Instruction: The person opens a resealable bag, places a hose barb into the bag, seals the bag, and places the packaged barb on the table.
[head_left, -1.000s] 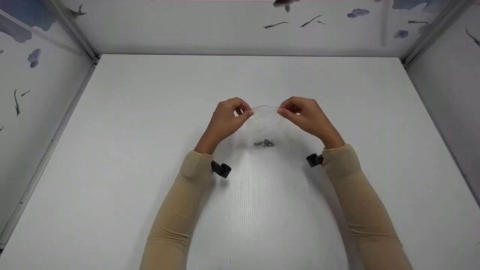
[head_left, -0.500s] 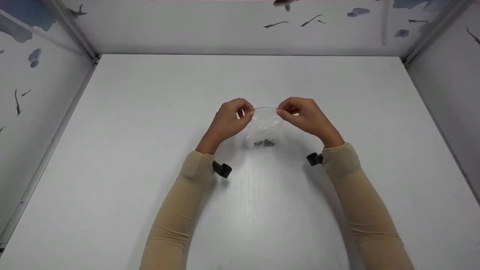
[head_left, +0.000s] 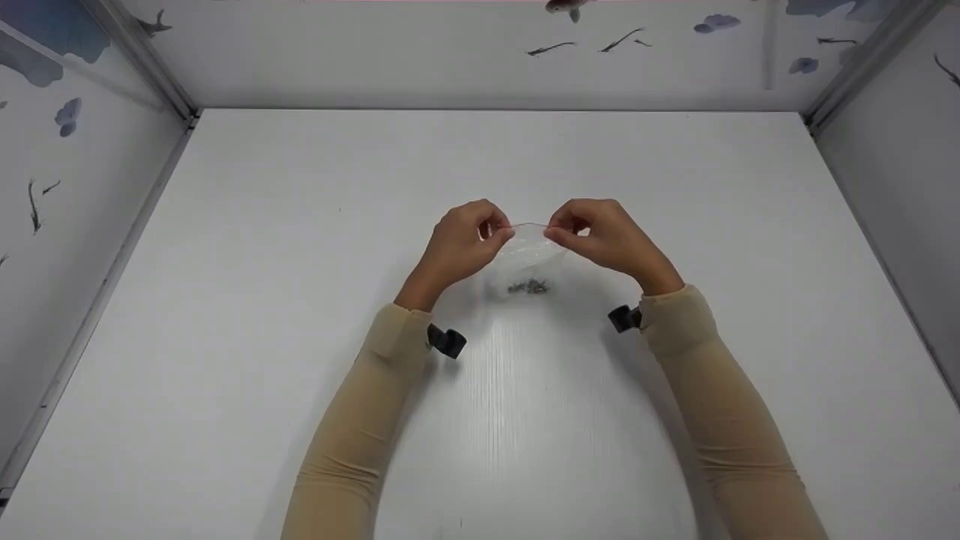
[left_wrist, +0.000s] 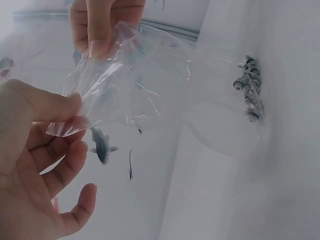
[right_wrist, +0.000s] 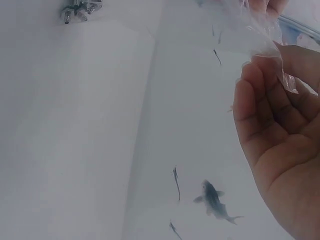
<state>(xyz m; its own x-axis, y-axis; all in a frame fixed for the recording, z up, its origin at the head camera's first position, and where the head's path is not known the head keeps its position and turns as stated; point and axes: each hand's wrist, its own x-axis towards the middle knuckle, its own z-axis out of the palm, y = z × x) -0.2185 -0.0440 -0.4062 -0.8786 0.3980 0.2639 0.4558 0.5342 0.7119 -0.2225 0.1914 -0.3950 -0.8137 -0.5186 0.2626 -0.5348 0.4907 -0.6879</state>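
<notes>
A clear plastic bag (head_left: 529,259) hangs between my two hands, with a thin reddish line along its top edge. My left hand (head_left: 461,241) pinches one top corner between thumb and index finger. The other top corner is pinched by my right hand (head_left: 613,236). At the bottom of the bag lies a small heap of metal screws (head_left: 529,286), close over the table. Seen from the left wrist, the bag's plastic (left_wrist: 150,85) is creased near the fingers, and the screws (left_wrist: 248,87) gather along its far end. The right wrist view shows only part of the bag (right_wrist: 255,27).
The white table (head_left: 300,337) spreads around both hands. White panels printed with fish and plants stand behind it (head_left: 420,56) and along both sides. A small black camera mount (head_left: 448,343) sticks out from the left wrist, another (head_left: 624,318) from the right.
Both hands have come slightly closer together and a little lower, each still pinching its corner. The bag's top edge between them has shortened; the screws stay in about the same place.
</notes>
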